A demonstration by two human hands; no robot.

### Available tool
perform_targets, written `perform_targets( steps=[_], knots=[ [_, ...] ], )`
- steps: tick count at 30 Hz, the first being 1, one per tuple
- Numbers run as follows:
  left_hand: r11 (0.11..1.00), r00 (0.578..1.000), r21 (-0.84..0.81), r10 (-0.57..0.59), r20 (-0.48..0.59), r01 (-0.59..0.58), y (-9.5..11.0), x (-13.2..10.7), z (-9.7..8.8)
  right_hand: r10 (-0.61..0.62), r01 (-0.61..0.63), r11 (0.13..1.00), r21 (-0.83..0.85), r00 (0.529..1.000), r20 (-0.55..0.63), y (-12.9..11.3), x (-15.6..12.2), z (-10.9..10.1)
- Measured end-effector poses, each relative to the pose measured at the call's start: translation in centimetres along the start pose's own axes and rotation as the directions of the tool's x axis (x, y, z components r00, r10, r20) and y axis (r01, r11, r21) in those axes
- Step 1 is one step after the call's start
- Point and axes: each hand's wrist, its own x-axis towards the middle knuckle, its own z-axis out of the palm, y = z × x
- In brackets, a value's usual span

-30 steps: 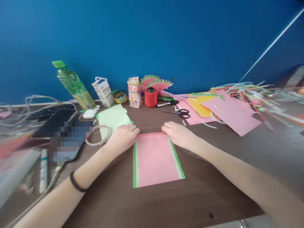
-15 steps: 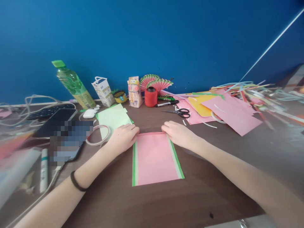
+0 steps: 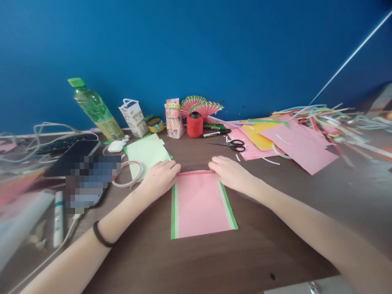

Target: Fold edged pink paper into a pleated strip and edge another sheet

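A pink sheet of paper (image 3: 200,206) with green and pale green strips along both sides lies flat on the dark wooden table. Its far edge is folded into a narrow band. At the far left corner, my left hand (image 3: 162,175) is closed with its fingers pinching that fold. My right hand (image 3: 228,171) pinches the far right corner in the same way. The fingertips of both hands are partly hidden behind the knuckles. Beyond the hands, black scissors (image 3: 237,144) lie on the table, and pale green paper (image 3: 146,153) is just behind my left hand.
Along the blue wall stand a green bottle (image 3: 94,108), a milk carton (image 3: 134,118), a red thread spool (image 3: 195,125) and pleated paper fans (image 3: 206,109). Pink sheets (image 3: 301,147) are stacked at right. A phone (image 3: 92,179), tape roll (image 3: 139,175) and marker (image 3: 58,218) lie at left.
Almost nothing differs. Both hands keep their pinch at the paper's far edge, and the sheet's near edge sits very slightly higher in the view.
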Motion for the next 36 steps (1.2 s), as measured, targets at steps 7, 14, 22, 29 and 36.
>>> perform_targets(
  steps=[7,14,22,29,36],
  knots=[
    [0.988,0.997,0.146,0.057,-0.041,-0.051,0.7,0.0,0.1,0.04,-0.039,0.999,-0.019,0.999,0.017,-0.5,0.0,-0.2],
    [0.969,0.983,0.219,0.146,-0.112,-0.119,1.1,-0.3,-0.2,0.075,-0.075,0.995,-0.067,0.997,-0.012,-0.9,-0.3,0.0],
    [0.955,0.973,0.26,0.185,-0.138,-0.145,1.6,-0.2,-0.1,0.118,-0.132,0.979,-0.155,0.989,-0.094,-2.7,-0.7,0.4],
    [0.947,0.979,0.294,0.167,-0.115,-0.127,2.6,-0.2,-0.1,0.101,-0.14,0.971,-0.192,0.975,-0.2,-3.6,-0.5,1.2],
    [0.973,0.998,0.228,0.047,-0.035,-0.038,3.6,-0.4,-0.3,0.042,-0.095,0.972,-0.215,0.971,-0.237,-3.1,-0.9,1.6]
  ],
)
